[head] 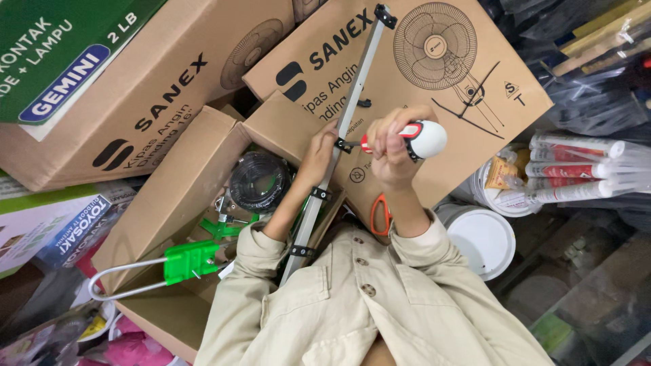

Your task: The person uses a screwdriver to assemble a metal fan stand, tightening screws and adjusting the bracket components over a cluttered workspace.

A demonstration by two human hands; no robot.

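My left hand (317, 154) grips a long grey metal bar (359, 74) that runs from my lap up across the boxes. Black clips sit on the bar at its top end and lower down. My right hand (392, 150) is closed on a screwdriver (426, 139) with a red and white handle. Its tip points left at a small black fitting on the bar, right beside my left fingers. My beige buttoned shirt fills the bottom of the view.
An open cardboard box (169, 203) at left holds a black cable coil (260, 181), green plastic parts (193, 259) and a metal U-shaped loop (112, 288). Orange-handled scissors (381, 215) lie by my right arm. Large fan cartons (468, 108), white buckets (483, 238) and sealant tubes (576, 169) surround me.
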